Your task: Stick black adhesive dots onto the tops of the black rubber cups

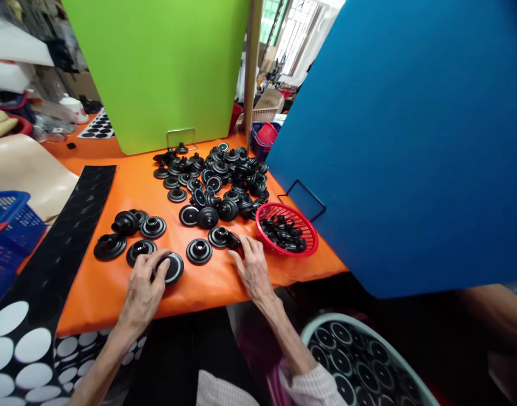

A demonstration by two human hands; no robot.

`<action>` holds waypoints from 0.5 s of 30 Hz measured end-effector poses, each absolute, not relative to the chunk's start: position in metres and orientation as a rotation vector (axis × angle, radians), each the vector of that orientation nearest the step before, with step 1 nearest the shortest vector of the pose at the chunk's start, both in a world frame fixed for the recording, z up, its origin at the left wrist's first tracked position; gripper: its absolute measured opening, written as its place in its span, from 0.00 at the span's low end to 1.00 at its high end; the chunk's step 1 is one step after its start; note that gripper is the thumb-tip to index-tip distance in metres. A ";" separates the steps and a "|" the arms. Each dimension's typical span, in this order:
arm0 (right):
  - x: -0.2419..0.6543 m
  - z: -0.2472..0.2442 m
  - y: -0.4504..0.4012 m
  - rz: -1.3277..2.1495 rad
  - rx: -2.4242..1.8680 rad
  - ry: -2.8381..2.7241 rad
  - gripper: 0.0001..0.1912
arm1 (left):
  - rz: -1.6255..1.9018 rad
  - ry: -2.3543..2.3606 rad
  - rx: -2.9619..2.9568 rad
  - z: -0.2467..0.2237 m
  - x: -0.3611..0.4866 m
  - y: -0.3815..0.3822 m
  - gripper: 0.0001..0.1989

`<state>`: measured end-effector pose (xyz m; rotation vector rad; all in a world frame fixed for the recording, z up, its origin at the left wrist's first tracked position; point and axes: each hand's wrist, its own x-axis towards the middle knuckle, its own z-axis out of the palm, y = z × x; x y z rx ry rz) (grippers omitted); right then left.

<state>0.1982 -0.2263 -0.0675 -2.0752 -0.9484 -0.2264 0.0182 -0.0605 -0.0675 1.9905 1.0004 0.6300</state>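
The left grip (143, 286) is closed over a black rubber cap (172, 269) lying on the orange bench (203, 290). The right grip (253, 269) clenches a second cap (234, 241), near a red basket (313, 239) and a heap of caps (228, 210).

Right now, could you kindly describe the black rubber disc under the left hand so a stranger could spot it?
On the orange table cover, find the black rubber discs spread before the person. The black rubber disc you mean lies closest to the front edge, and alone has the left hand resting on it.
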 end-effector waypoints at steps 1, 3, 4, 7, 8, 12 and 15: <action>0.200 -0.066 -0.228 -0.243 -2.084 -0.968 0.17 | 0.626 0.974 2.074 -0.069 0.018 -0.061 0.21; 0.210 -0.056 -0.234 -0.327 -2.133 -0.996 0.16 | 0.584 0.880 2.197 -0.070 0.015 -0.062 0.24; 0.220 -0.051 -0.239 -0.368 -2.182 -0.995 0.16 | 0.563 0.822 2.240 -0.072 0.014 -0.061 0.26; 0.266 -0.038 -0.252 -0.385 -2.499 -1.028 0.18 | 0.533 0.730 2.279 -0.073 0.011 -0.060 0.28; 0.283 -0.037 -0.255 -0.334 -2.536 -1.061 0.16 | 0.523 0.741 2.255 -0.071 0.011 -0.061 0.25; 0.330 -0.046 -0.251 -0.172 -2.562 -1.168 0.10 | 0.492 0.826 2.070 -0.059 0.013 -0.064 0.19; 0.339 -0.055 -0.247 -0.163 -2.604 -1.137 0.08 | 0.471 0.899 1.813 -0.049 0.011 -0.066 0.20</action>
